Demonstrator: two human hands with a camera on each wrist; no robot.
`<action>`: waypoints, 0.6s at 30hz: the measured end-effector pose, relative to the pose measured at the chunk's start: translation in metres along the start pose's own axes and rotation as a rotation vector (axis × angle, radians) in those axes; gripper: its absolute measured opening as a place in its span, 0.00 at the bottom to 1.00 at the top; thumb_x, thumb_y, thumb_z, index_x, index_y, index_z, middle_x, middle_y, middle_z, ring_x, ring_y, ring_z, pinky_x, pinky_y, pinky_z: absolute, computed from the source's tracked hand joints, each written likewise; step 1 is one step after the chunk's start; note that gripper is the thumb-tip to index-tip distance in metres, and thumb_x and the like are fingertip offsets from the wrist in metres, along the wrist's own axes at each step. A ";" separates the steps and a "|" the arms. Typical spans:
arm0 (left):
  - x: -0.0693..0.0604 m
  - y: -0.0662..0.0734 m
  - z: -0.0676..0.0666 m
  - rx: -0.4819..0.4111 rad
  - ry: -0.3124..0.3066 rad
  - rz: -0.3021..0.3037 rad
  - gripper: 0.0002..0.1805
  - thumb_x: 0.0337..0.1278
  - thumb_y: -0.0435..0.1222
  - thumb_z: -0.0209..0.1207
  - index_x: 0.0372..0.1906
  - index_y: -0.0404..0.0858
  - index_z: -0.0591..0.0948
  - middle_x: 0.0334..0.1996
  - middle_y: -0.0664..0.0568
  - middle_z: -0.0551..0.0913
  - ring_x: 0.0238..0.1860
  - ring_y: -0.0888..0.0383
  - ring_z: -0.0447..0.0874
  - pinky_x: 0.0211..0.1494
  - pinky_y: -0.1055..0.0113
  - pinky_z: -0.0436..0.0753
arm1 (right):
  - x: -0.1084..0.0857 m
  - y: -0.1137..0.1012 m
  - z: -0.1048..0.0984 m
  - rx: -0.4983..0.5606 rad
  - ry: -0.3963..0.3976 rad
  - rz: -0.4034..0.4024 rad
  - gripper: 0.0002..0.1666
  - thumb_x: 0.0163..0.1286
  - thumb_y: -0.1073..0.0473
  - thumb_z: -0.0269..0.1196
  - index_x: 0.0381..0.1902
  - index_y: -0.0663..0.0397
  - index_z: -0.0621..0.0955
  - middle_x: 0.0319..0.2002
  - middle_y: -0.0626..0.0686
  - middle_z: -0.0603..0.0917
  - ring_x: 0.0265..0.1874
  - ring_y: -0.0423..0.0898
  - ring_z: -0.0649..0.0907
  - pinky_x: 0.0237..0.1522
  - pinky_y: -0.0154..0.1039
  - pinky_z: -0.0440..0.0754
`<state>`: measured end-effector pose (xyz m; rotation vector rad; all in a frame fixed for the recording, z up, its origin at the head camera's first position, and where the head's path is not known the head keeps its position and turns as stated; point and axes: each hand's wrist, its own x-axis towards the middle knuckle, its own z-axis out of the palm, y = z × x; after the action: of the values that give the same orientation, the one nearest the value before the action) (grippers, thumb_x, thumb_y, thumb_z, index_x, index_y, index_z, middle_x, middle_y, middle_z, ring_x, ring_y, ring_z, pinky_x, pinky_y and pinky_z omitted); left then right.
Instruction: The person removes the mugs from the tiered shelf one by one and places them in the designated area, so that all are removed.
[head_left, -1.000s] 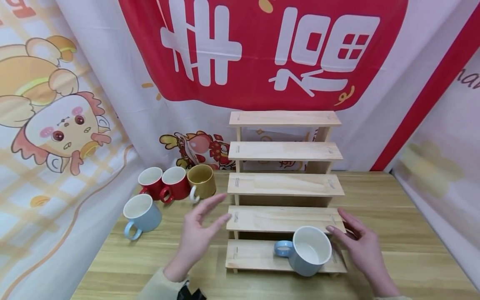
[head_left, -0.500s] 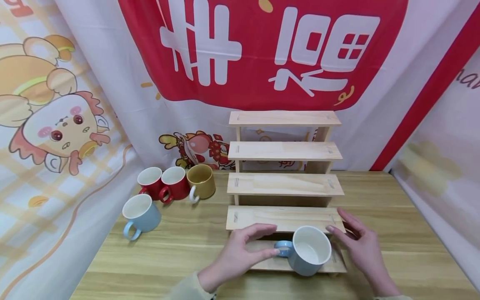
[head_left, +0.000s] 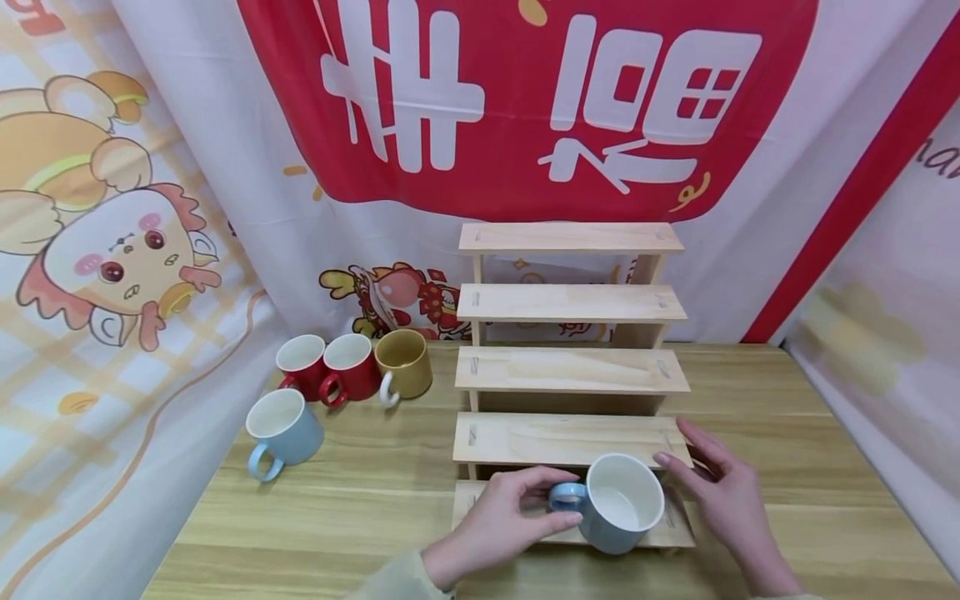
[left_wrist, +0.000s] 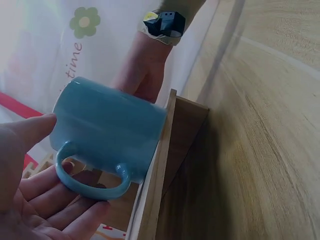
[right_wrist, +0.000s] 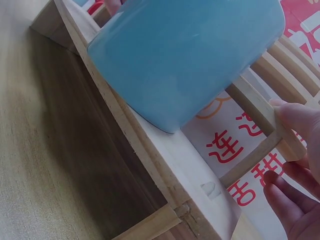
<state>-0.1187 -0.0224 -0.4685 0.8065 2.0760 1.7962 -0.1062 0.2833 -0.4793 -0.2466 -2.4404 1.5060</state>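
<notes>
A light-blue mug [head_left: 609, 533] stands upright on the lowest step of a pale wooden tiered shelf [head_left: 566, 439], its handle pointing left. My left hand [head_left: 498, 521] is at that handle, thumb and fingers spread around it. In the left wrist view the fingers [left_wrist: 65, 202] stretch out behind the handle [left_wrist: 92, 190], and the thumb lies close to the mug's rim. My right hand [head_left: 716, 496] holds the right end of the second step from the bottom, thumb on top. The right wrist view shows the mug's blue wall [right_wrist: 185, 60] beside this hand, not touched by it.
On the left of the wooden table [head_left: 315, 525] stand two red mugs [head_left: 352, 375], a mustard mug [head_left: 408, 371] with a white handle, and another light-blue mug [head_left: 292, 433]. Printed cloth [head_left: 247, 208] hangs around the back and sides.
My left hand has moved right, from beside the shelf's left side to the mug's handle. My right hand and the mug have stayed in place.
</notes>
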 end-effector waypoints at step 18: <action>0.011 -0.005 0.010 0.038 0.071 -0.033 0.14 0.68 0.43 0.65 0.52 0.41 0.87 0.46 0.60 0.87 0.45 0.66 0.86 0.48 0.71 0.85 | 0.000 -0.002 0.000 0.006 0.006 0.004 0.38 0.66 0.50 0.74 0.71 0.53 0.75 0.68 0.61 0.74 0.51 0.22 0.74 0.47 0.18 0.77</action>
<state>-0.1229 -0.0087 -0.4733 0.7231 2.1612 1.7980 -0.1058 0.2826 -0.4779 -0.2542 -2.4323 1.5118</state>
